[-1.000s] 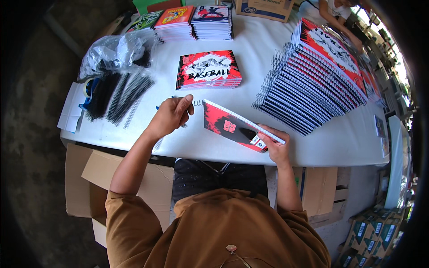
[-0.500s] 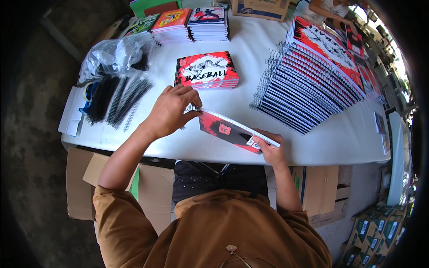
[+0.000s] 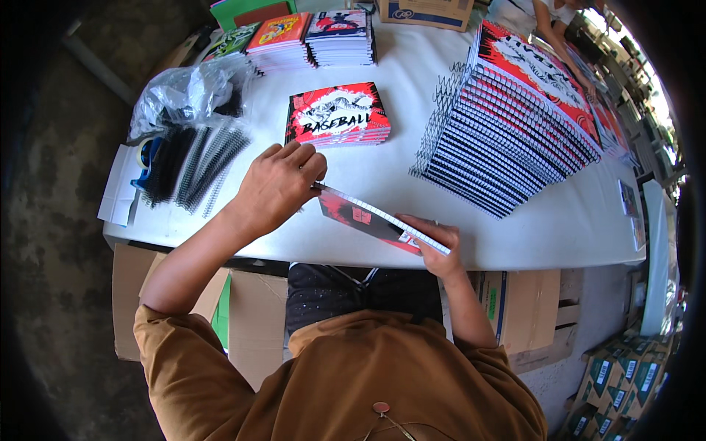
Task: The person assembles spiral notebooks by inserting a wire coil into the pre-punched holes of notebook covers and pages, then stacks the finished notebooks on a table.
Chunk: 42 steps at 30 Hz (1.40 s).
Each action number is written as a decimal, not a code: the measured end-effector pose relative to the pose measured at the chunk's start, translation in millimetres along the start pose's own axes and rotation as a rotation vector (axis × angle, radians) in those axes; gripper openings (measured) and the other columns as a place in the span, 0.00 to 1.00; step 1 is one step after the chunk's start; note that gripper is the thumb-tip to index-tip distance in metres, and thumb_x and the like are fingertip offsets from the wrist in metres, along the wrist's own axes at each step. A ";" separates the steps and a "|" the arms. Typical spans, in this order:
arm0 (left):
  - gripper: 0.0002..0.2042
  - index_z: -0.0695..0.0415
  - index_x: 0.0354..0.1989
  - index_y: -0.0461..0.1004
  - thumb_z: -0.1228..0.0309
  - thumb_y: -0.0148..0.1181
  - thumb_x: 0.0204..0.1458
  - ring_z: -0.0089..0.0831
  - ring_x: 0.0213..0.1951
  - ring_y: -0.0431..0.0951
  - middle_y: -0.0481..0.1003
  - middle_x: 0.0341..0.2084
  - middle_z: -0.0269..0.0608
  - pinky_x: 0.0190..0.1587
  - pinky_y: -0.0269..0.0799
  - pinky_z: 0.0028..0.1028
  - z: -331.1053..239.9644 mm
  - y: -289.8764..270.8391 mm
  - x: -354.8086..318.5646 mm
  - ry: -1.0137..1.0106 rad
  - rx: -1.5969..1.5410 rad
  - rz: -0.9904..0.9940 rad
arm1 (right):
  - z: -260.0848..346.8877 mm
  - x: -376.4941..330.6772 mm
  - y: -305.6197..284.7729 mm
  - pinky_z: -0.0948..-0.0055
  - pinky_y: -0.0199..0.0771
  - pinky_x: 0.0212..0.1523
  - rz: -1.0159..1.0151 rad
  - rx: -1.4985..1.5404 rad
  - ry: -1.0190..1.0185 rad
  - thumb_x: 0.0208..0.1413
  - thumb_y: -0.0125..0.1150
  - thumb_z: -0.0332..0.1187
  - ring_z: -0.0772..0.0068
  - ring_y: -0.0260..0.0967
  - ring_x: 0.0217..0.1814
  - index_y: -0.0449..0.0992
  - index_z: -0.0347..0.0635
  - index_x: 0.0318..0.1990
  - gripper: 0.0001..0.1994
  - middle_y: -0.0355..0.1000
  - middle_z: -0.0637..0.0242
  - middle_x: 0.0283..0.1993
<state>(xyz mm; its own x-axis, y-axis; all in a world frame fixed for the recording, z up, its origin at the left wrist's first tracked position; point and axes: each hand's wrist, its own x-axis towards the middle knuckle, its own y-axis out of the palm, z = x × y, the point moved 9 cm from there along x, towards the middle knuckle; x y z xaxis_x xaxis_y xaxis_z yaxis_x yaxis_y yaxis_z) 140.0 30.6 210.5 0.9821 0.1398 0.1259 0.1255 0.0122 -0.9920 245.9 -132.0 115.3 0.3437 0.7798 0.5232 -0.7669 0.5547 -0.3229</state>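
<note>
My right hand (image 3: 439,246) grips a thin red-and-black notebook (image 3: 360,217) by its near right end, thumb on its edge. The notebook is held tilted above the table's front, its white punched edge facing up. At the notebook's far left corner my left hand (image 3: 283,184) is closed, its fingertips pinched on a dark spiral coil (image 3: 316,187), mostly hidden by the fingers. Just beyond lies a short stack of red, white and black notebooks (image 3: 338,114). Left of my left hand, several loose dark spiral coils (image 3: 209,165) lie in a bundle.
A tall leaning stack of coil-bound notebooks (image 3: 507,140) stands at right. Further notebook stacks (image 3: 276,44) and a cardboard box (image 3: 425,13) are at the back. A clear plastic bag (image 3: 187,95) and blue tape dispenser (image 3: 143,162) sit left. Another person's arm (image 3: 562,48) reaches in at upper right.
Both hands and the notebook have shifted slightly left. My left fingers now cover more of the coil. At upper right the other person's hand has moved lower, toward the tall stack.
</note>
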 end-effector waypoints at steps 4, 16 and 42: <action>0.14 0.55 0.28 0.67 0.67 0.66 0.35 0.30 0.35 0.72 0.70 0.28 0.35 0.40 0.62 0.27 -11.7 6.2 -9.3 0.178 0.049 -0.075 | 1.1 -3.3 4.4 0.73 0.73 0.45 -0.027 0.008 -0.002 0.41 0.53 0.15 0.64 0.74 0.43 0.75 0.36 0.44 0.19 0.75 0.58 0.42; 0.53 0.70 0.62 0.42 0.28 0.34 0.42 0.62 0.64 0.26 0.38 0.64 0.58 0.57 0.14 0.61 -22.7 63.4 -67.3 0.083 0.252 -0.727 | 9.1 -25.9 14.8 0.70 0.73 0.43 -0.147 -0.060 -0.038 0.43 0.55 0.19 0.61 0.74 0.42 0.75 0.36 0.44 0.17 0.75 0.58 0.42; 0.44 0.50 0.61 0.50 0.34 0.50 0.40 0.56 0.63 0.46 0.47 0.61 0.58 0.59 0.44 0.57 -74.9 100.0 -97.1 0.423 -0.050 -0.697 | 41.8 -16.6 27.0 0.68 0.73 0.43 -0.087 -0.148 -0.241 0.41 0.62 0.23 0.64 0.74 0.42 0.74 0.38 0.46 0.19 0.74 0.60 0.44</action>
<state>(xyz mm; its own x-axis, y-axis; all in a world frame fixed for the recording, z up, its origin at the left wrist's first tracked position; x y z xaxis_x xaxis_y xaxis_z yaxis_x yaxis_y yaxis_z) 67.7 -55.8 99.5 0.6450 -0.2688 0.7153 0.7232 -0.0875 -0.6851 196.8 -142.1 130.8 0.2528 0.6461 0.7202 -0.6468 0.6664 -0.3708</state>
